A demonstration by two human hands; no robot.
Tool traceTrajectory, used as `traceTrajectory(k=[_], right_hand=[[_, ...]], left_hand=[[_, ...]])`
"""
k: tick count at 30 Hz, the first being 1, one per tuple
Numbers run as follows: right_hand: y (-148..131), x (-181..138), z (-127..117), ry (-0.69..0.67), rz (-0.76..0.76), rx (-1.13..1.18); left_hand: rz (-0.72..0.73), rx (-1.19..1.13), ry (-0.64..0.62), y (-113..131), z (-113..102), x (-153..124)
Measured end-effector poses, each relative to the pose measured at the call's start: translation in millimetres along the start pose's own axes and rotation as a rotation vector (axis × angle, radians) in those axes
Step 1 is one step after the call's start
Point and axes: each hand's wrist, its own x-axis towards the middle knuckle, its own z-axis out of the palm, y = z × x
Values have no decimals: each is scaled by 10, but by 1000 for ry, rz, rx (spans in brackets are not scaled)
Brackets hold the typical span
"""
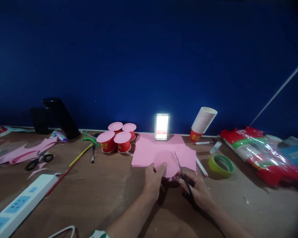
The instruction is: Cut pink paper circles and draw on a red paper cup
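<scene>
Both hands work close together near the front edge of the wooden table (94,195). The left hand (154,180) pinches a pink paper circle (165,163) at its lower left rim, thumb on top, holding it just above the stack of pink paper sheets (149,148). The right hand (197,188) is closed around the handles of a pair of scissors (181,172), whose blades point up and away from the person, leaning slightly left, with the tips at the circle's right edge. So the circle lies just ahead of both hands, the left one gripping it and the right one meeting it from the right side. Behind the stack stand four red cups with pink lids (116,138); a roll of green tape (221,164) lies to the right.
</scene>
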Motion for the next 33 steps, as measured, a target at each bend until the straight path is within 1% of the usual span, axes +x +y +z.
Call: traceTrajectory(k=[6,12,18,27,33], right_hand=[[-55,-4,-8,32,-67,-45],[-28,-2,-7,25,-69,-82],[-65,-4,-13,7,-62,-97],[-72,-3,-6,24,-68,-92],[-86,-16,-10,6,-48,-103]], left_hand=[[7,-18,40,-3,0,2],[-16,-36,36,-2,6,6],[5,-41,33,-17,-8,4],[26,-68,41,-21,-6,10],[11,-99,39,-19,-12,18]])
